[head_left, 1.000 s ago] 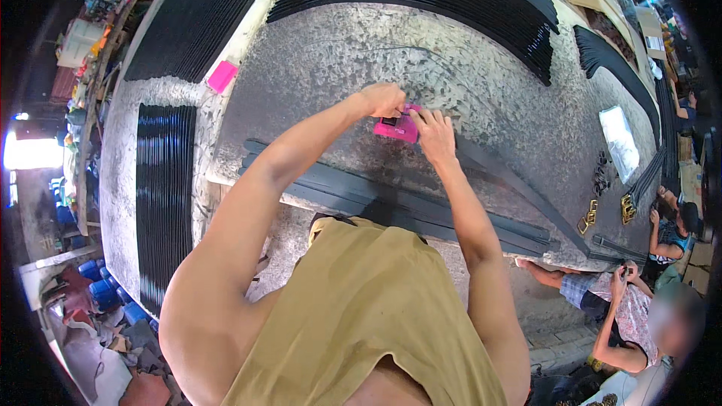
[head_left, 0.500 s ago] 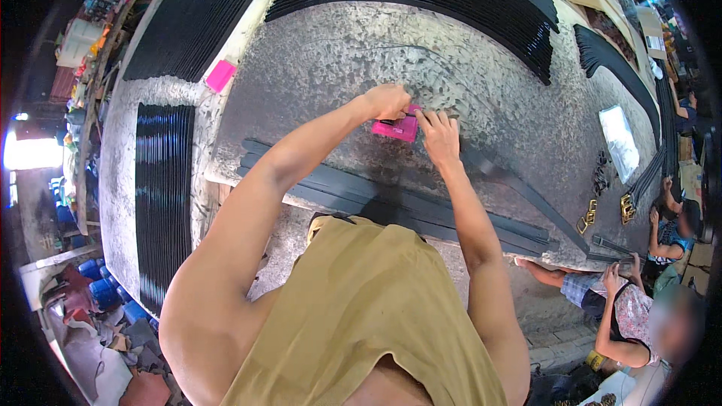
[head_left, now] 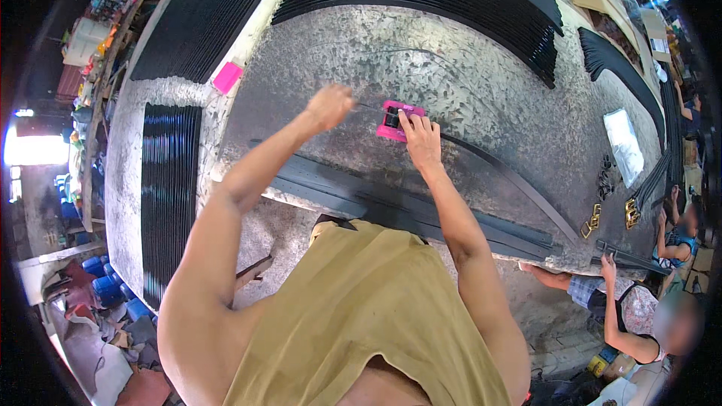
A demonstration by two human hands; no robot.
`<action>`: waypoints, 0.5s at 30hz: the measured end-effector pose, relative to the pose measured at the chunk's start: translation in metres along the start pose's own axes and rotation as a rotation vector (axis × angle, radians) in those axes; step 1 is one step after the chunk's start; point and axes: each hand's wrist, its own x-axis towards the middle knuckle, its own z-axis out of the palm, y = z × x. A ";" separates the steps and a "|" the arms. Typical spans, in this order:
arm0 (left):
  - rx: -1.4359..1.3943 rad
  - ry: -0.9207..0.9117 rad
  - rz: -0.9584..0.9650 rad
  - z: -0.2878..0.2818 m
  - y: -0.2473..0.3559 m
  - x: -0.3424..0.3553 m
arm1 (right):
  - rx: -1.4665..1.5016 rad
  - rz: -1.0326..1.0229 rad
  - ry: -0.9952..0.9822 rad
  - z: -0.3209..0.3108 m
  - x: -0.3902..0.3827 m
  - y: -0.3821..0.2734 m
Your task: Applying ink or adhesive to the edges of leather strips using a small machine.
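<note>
My left hand (head_left: 329,108) is closed over the table, left of a small pink box-like tool (head_left: 391,134) with a black middle part. A thin dark length runs between that fist and the tool; it looks like the end of a black strap (head_left: 519,180), seen edge-on. On the tool's other side the strap curves away to the right across the table. My right hand (head_left: 423,137) holds the tool down, its fingers bent over the top and right side. The grip of my left fingers is partly hidden.
Long dark strips (head_left: 361,189) lie along the table's near edge. Rows of black straps (head_left: 171,195) cover the left and far sides. A pink block (head_left: 227,77), a clear plastic packet (head_left: 623,146) and gold buckles (head_left: 593,220) lie around. A co-worker (head_left: 632,312) handles straps at right.
My left hand has moved left, away from the pink tool, drawing out a thin dark length. My right hand has shifted slightly left and stays on the tool.
</note>
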 end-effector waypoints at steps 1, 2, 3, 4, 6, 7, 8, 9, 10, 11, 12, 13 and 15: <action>-0.053 0.072 0.013 0.001 0.021 0.006 | -0.003 -0.001 0.002 0.001 0.001 -0.002; -0.109 0.145 0.027 0.002 0.038 0.014 | 0.028 0.015 0.004 0.003 0.000 -0.003; -0.113 0.149 0.028 0.003 0.048 0.021 | 0.059 0.029 0.004 0.003 0.000 -0.003; -0.151 0.138 0.040 0.004 0.056 0.026 | 0.053 0.027 0.000 0.003 0.000 -0.004; -0.196 0.130 0.051 0.007 0.059 0.028 | 0.058 0.025 -0.010 0.002 0.001 -0.005; -0.208 0.161 0.056 0.009 0.053 0.024 | 0.054 0.022 -0.016 0.000 0.000 -0.005; -0.219 0.192 0.061 0.012 0.046 0.018 | 0.048 0.031 -0.032 -0.002 -0.001 -0.004; -0.228 0.224 0.068 0.013 0.036 0.014 | 0.042 0.040 -0.045 -0.004 -0.001 -0.004; -0.261 0.118 0.016 0.016 0.025 0.008 | 0.038 0.037 -0.046 -0.003 -0.001 -0.004; -0.262 0.122 0.013 0.019 0.012 -0.002 | 0.033 0.034 -0.035 -0.003 -0.002 -0.003; -0.222 0.141 -0.020 0.022 -0.001 -0.014 | 0.028 0.032 -0.023 -0.002 -0.002 -0.003; -0.183 0.159 -0.051 0.023 -0.013 -0.026 | 0.024 0.031 -0.026 -0.002 -0.003 -0.001; -0.173 0.134 -0.098 0.021 -0.038 -0.050 | 0.034 0.033 -0.046 -0.002 -0.004 0.001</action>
